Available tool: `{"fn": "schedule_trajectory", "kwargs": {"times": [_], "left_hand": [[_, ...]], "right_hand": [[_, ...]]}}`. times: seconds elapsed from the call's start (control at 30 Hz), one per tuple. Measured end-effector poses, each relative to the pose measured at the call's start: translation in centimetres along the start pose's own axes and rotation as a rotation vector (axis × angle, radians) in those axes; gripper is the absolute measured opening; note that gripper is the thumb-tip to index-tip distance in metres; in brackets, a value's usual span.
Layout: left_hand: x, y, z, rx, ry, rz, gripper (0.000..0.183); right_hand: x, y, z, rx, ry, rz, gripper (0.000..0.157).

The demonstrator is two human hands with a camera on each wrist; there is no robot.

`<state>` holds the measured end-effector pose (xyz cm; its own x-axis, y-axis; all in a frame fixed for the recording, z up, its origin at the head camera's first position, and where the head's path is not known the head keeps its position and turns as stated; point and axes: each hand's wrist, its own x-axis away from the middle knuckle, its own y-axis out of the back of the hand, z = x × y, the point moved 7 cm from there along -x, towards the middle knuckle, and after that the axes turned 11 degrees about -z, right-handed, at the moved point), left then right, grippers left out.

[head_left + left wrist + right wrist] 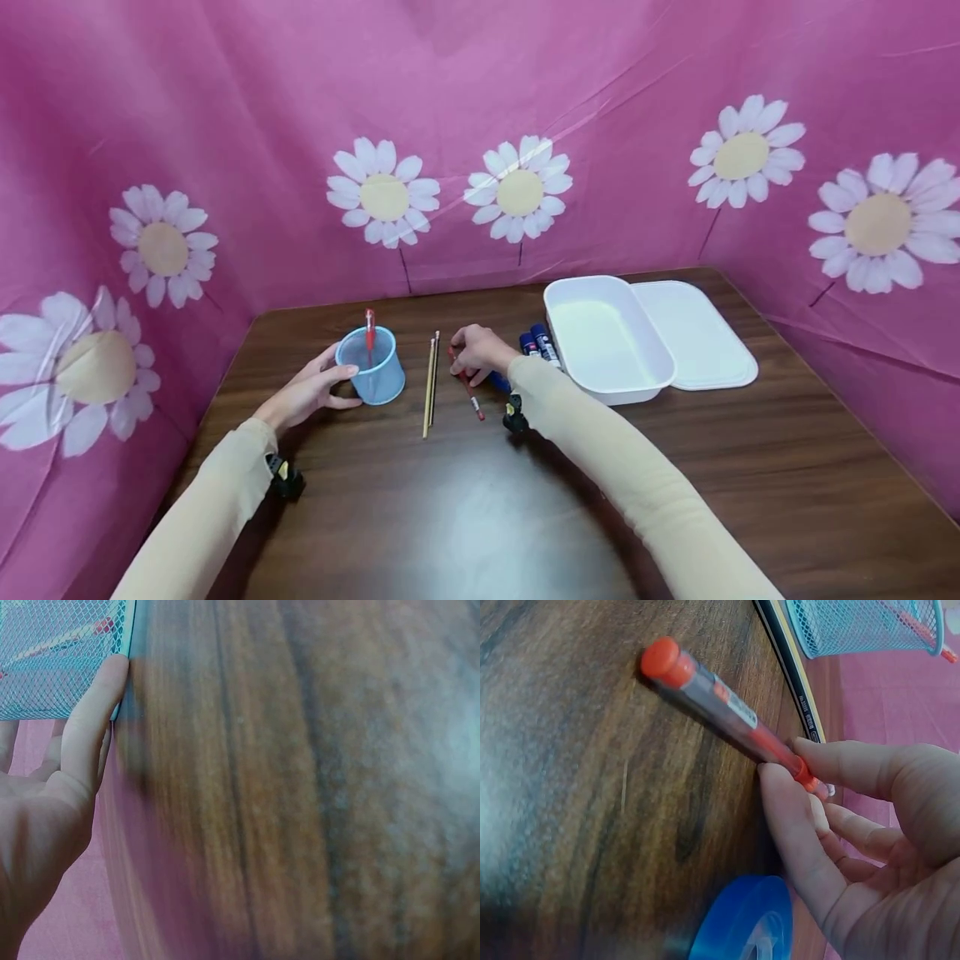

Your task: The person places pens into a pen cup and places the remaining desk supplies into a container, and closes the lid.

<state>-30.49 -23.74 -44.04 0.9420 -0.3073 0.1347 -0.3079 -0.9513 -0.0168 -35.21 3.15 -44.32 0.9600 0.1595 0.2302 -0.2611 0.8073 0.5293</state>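
Observation:
My left hand (303,396) holds the light-blue mesh pen cup (382,379) from its left side, with the thumb and fingers spread about its wall. Inside the cup stands a red pen (370,327), its end sticking out above the rim. My right hand (480,352) pinches a second red pen (739,720) near one end between thumb and finger. That pen lies slanted, close to the tabletop. Two pencils (430,387) lie side by side between the cup and my right hand. Partly hidden beneath the right hand is a round blue object (739,919), like a tape roll.
Blue-capped glue sticks (545,346) lie right of my right hand, partly covered by the sleeve. Beyond them stands a white plastic box (660,367), its lid (701,342) flat beside it. A pink flowered curtain (450,108) surrounds the brown wooden table (360,517).

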Motion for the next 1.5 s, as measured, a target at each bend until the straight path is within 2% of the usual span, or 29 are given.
{"fn": "schedule_trajectory", "kwargs": {"times": [0.13, 0.33, 0.43, 0.57, 0.77, 1.03, 1.2, 1.37, 1.5], "left_hand": [[0.6, 0.2, 0.4, 0.001, 0.013, -0.010, 0.066], [0.0, -0.1, 0.3, 0.020, 0.003, -0.008, 0.065], [0.2, 0.2, 0.3, 0.014, 0.002, -0.013, 0.065], [0.5, 0.3, 0.7, 0.012, 0.005, -0.011, 0.066], [0.8, 0.3, 0.9, 0.007, 0.005, -0.010, 0.066], [0.5, 0.5, 0.3, 0.002, -0.010, -0.016, 0.065], [0.2, 0.5, 0.2, 0.011, -0.009, -0.016, 0.064], [0.3, 0.5, 0.2, 0.011, -0.007, -0.018, 0.065], [0.4, 0.5, 0.3, 0.012, 0.000, -0.021, 0.064]], "right_hand": [[0.2, -0.7, 0.0, 0.016, 0.013, 0.029, 0.050], [0.2, -0.1, 0.2, -0.003, -0.010, 0.010, 0.021], [0.1, -0.4, 0.8, -0.050, -0.014, 0.054, 0.026], [0.1, -1.2, 1.7, -0.140, -0.018, 0.145, 0.039], [1.1, -2.1, 3.4, -0.240, -0.023, 0.249, 0.050], [1.2, -1.2, 5.2, -0.245, -0.041, 0.316, 0.037], [1.2, 0.0, 7.3, -0.228, -0.014, 0.324, 0.030], [2.0, 1.1, 10.5, -0.243, 0.066, 0.326, 0.025], [2.6, 1.5, 12.2, -0.272, 0.129, 0.335, 0.031]]}}
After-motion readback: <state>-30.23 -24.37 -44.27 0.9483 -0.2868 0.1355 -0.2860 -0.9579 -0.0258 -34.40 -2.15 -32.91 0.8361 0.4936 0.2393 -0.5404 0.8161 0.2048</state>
